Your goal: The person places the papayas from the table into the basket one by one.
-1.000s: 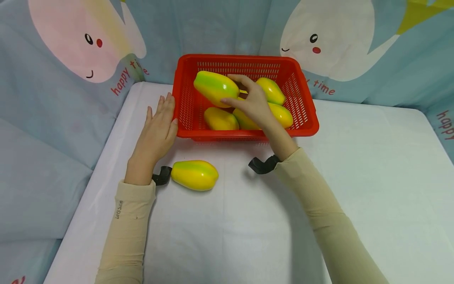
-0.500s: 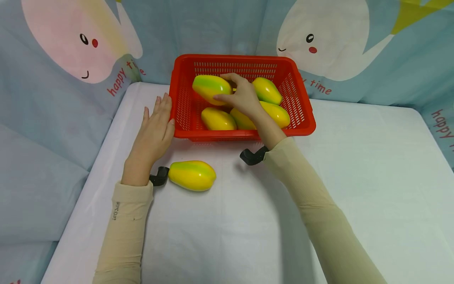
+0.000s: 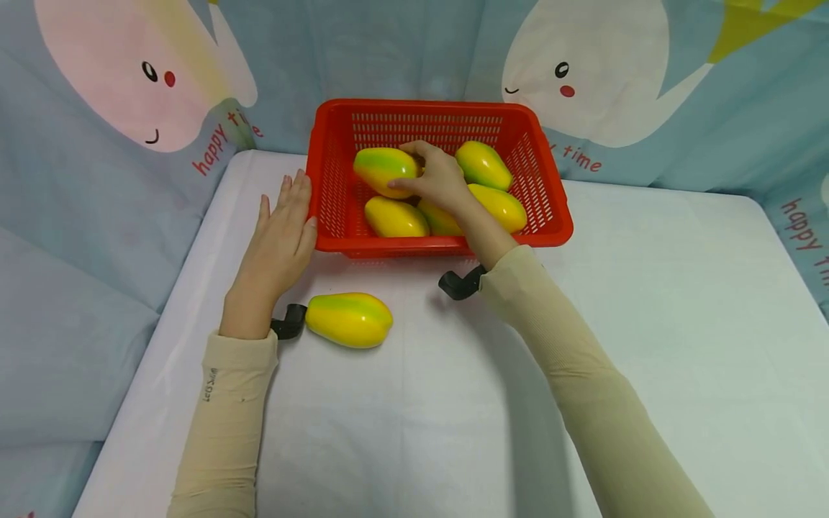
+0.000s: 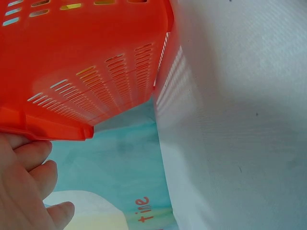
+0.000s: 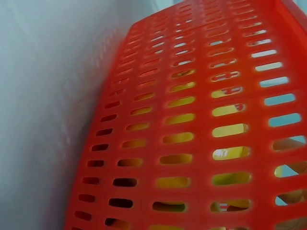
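Observation:
My right hand (image 3: 437, 176) reaches over the front rim of a red plastic basket (image 3: 408, 244) and grips a yellow-green papaya (image 3: 386, 171) by its right end, thumb in front and fingers behind. That papaya sits low at the basket's left, just above another papaya (image 3: 396, 217). More papayas lie to the right, one at the back (image 3: 483, 165) and one in front (image 3: 500, 206), partly hidden by the wrist. My left hand (image 3: 275, 237) lies with straight fingers along the basket's left side; in the left wrist view its fingertips (image 4: 36, 153) touch the rim.
One papaya (image 3: 350, 320) lies on the white tablecloth (image 3: 401, 432) in front of the basket, beside the black camera mount (image 3: 289, 321) on my left wrist. Another black mount (image 3: 461, 284) shows at my right wrist. A blue curtain (image 3: 401, 50) with printed whales hangs right behind the basket.
My right hand has lowered the papaya deeper into the basket's left part. The left hand keeps its place at the basket's side. The whole head view has shifted slightly.

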The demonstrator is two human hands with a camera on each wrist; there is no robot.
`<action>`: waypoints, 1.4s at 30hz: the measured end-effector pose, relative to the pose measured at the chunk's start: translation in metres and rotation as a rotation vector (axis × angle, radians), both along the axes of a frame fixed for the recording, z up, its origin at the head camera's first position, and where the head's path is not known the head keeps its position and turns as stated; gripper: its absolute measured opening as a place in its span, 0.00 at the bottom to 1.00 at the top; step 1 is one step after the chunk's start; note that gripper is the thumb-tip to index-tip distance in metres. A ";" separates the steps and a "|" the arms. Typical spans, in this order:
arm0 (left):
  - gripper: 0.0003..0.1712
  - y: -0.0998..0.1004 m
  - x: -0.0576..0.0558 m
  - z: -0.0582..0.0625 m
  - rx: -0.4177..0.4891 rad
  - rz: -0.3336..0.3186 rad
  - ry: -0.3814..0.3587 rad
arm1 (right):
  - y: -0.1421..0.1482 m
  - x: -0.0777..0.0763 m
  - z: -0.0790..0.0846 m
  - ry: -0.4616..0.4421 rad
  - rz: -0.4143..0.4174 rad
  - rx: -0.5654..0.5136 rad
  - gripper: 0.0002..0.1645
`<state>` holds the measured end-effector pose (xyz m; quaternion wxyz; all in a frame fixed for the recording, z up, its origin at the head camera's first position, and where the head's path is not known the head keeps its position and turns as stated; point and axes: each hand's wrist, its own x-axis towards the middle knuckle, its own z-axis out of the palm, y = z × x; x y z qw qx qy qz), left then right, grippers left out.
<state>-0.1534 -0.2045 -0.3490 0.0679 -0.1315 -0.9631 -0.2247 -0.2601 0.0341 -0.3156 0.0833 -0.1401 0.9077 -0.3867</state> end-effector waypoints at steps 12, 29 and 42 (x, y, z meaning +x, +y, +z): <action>0.35 -0.001 0.000 -0.001 -0.005 0.010 -0.004 | 0.000 -0.001 0.000 -0.035 -0.021 -0.007 0.37; 0.35 0.000 0.000 0.000 0.007 0.008 -0.001 | 0.004 0.010 0.002 -0.048 -0.027 -0.216 0.33; 0.35 -0.001 0.000 -0.002 0.001 0.009 -0.007 | 0.009 0.038 -0.002 0.038 0.102 -0.417 0.30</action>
